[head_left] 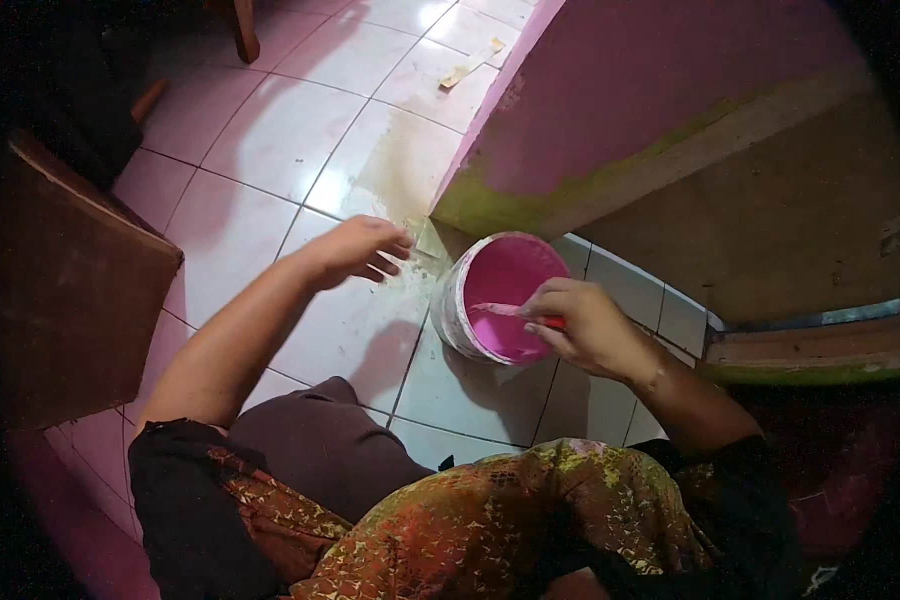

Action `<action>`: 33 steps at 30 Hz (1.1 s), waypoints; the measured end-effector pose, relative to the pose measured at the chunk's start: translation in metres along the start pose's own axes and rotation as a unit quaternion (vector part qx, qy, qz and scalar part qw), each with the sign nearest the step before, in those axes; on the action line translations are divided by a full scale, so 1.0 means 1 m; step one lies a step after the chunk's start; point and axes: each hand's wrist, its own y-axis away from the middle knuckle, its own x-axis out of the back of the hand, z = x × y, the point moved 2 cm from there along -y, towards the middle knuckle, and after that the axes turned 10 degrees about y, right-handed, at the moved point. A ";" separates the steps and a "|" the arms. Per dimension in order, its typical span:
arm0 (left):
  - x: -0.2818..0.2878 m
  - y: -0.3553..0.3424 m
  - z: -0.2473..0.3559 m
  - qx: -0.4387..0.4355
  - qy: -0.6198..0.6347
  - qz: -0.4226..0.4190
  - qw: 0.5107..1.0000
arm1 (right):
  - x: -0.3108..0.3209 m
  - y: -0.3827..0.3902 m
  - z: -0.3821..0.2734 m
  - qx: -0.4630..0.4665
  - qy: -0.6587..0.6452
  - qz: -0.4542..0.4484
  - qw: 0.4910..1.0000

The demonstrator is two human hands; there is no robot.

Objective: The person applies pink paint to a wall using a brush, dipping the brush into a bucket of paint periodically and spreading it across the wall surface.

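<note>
A white bucket (450, 318) with pink paint (505, 335) inside stands on the tiled floor in front of me, its outer wall smeared. My right hand (582, 325) is over the bucket's right rim, closed around the red handle of a paintbrush (497, 309). The brush's pink-coated end reaches into the bucket above the paint; its bristles are hard to make out. To the left of the bucket, my left hand (362, 250) hovers with nothing in it, its fingers apart and loosely bent.
Just beyond the bucket is the corner of a pink wall (610, 120) with a greenish, worn lower edge. A brown wooden panel (770, 220) adjoins it at right. Wooden furniture (90, 290) stands at left. A stained strip (472, 65) lies on the far tiles.
</note>
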 end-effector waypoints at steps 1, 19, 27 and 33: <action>-0.013 -0.004 -0.004 0.013 0.011 -0.021 1.000 | -0.018 -0.002 0.014 -0.028 0.009 -0.052 0.998; -0.037 -0.035 -0.023 0.045 0.032 -0.057 0.997 | -0.088 -0.031 0.065 -0.074 -0.041 -0.164 0.983; -0.055 -0.036 -0.019 0.028 0.040 -0.056 0.997 | -0.087 -0.037 0.056 -0.083 -0.039 -0.203 0.975; -0.060 -0.034 -0.024 0.048 -0.005 -0.040 0.998 | -0.102 -0.038 0.073 -0.070 -0.017 -0.081 0.994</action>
